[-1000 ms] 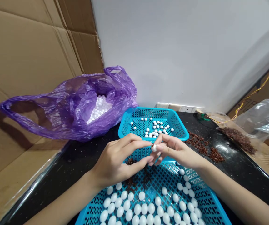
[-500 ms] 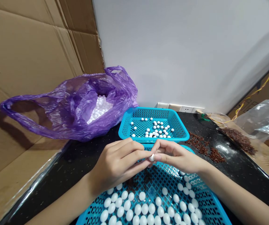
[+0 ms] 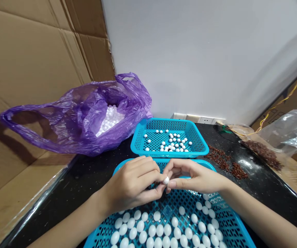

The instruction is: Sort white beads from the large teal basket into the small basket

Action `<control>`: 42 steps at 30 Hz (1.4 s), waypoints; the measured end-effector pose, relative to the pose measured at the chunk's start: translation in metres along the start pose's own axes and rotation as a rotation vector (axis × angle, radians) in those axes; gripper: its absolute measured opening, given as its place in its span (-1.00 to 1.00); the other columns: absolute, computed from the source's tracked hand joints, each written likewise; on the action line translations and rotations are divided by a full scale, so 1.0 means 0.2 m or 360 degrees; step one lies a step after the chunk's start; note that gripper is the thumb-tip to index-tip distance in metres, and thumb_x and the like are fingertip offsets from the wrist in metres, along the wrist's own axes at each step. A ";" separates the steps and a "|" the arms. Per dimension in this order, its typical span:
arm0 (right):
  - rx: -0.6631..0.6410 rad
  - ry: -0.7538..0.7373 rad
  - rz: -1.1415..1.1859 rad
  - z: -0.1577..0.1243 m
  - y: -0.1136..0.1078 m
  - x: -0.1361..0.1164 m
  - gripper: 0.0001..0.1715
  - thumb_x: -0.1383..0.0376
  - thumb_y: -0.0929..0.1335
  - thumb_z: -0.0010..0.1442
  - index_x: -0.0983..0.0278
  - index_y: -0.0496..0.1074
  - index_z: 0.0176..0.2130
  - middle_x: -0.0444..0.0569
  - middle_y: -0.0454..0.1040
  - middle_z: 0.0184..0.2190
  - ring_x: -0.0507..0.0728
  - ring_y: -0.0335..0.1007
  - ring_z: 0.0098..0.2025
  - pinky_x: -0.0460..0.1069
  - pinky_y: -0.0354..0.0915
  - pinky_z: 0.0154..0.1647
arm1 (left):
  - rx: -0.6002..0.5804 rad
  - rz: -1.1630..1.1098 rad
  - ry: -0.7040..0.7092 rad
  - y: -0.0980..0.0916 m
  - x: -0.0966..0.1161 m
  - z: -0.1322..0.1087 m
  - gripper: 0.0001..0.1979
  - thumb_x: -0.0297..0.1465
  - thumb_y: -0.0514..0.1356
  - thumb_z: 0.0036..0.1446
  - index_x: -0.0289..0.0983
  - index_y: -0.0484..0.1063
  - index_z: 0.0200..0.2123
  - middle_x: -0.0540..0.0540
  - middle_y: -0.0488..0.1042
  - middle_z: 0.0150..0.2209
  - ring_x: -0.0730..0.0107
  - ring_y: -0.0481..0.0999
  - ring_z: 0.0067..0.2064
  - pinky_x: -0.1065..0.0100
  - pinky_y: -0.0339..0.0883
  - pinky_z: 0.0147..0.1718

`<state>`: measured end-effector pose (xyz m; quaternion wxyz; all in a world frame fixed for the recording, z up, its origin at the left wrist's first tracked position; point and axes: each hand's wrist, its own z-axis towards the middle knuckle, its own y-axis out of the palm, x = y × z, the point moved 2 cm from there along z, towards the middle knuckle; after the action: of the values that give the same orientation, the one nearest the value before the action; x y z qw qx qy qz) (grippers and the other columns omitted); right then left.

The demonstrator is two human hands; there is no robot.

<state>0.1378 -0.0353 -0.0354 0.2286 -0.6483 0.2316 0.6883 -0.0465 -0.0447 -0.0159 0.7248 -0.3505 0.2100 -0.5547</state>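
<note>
A small white ball (image 3: 166,180) sits between the fingertips of both hands, above the near blue basket (image 3: 238,229). My left hand (image 3: 138,182) pinches it from the left with thumb and forefinger. From the right, the fingertips of my right hand (image 3: 189,177) close on the same ball. Many white balls (image 3: 160,230) lie spread over the bottom of the near basket. Behind it, the smaller blue basket (image 3: 169,154) holds several more white balls. My hands hide part of the near basket's far side.
At the left, a purple plastic bag (image 3: 86,117) holds white balls. Reddish-brown bits (image 3: 222,160) lie on the black tabletop (image 3: 262,193), right of the baskets. A clear bag (image 3: 290,131) is farther right. Wall sockets (image 3: 206,120) and cardboard (image 3: 34,51) stand behind.
Both hands have come slightly lower and nearer with the ball. The ball shows rounder between the fingertips. Baskets and bags have not moved.
</note>
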 end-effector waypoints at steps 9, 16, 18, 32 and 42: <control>0.0218 0.0024 -0.0145 0.01 -0.02 0.03 -0.82 0.23 0.32 0.21 0.27 0.28 -0.21 -0.13 0.41 -0.38 0.00 0.44 -0.37 -0.06 0.35 -0.32 | -0.0132 0.0110 -0.0160 0.00 -0.02 0.01 -0.76 -0.42 0.20 0.15 -0.30 0.36 -0.08 -0.07 0.48 -0.26 0.39 0.46 -0.24 0.37 0.32 -0.26; 0.1546 -0.0552 -0.0485 -0.02 -0.09 -0.04 -0.77 0.15 0.26 0.25 0.15 0.20 -0.10 -0.14 0.32 -0.45 -0.07 0.16 -0.64 -0.07 0.13 -0.67 | -0.0149 0.0110 -0.0237 0.01 -0.02 0.01 -0.88 -0.36 0.18 0.17 -0.29 0.42 -0.24 -0.05 0.45 -0.31 0.39 0.45 -0.27 0.38 0.32 -0.28; 0.1634 -0.0490 -0.0430 -0.03 -0.11 -0.04 -0.66 0.15 0.25 0.25 0.16 0.16 -0.01 -0.11 0.33 -0.44 -0.06 0.12 -0.66 -0.06 0.10 -0.70 | -0.0205 0.0088 -0.0244 0.01 -0.02 0.01 -0.89 -0.36 0.16 0.20 -0.29 0.43 -0.29 -0.03 0.45 -0.36 0.41 0.44 -0.32 0.40 0.30 -0.32; 0.0655 -0.0067 -0.0535 0.01 -0.08 0.01 -0.88 0.26 0.30 0.16 0.24 0.32 -0.25 -0.09 0.40 -0.31 -0.06 0.27 -0.55 -0.13 0.19 -0.62 | -0.1184 -0.0004 -0.0500 0.11 -0.04 -0.08 -0.87 -0.37 0.17 0.14 -0.28 0.39 -0.43 -0.03 0.44 -0.45 0.29 0.47 -0.38 0.37 0.22 -0.43; -0.0669 0.0391 -0.1073 -0.02 0.01 0.09 -0.72 0.27 0.47 -0.05 0.29 0.43 -0.29 -0.21 0.37 -0.53 -0.04 0.31 -0.50 -0.16 0.23 -0.50 | -0.1134 -0.0248 -0.0628 0.09 -0.04 -0.07 -0.88 -0.50 0.13 0.12 -0.27 0.42 -0.45 0.01 0.46 -0.46 0.37 0.47 -0.40 0.42 0.21 -0.43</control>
<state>0.1384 -0.0399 -0.0537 0.2745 -0.7978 -0.1135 0.5248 -0.0466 -0.0384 -0.0401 0.5403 -0.6939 0.2189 -0.4227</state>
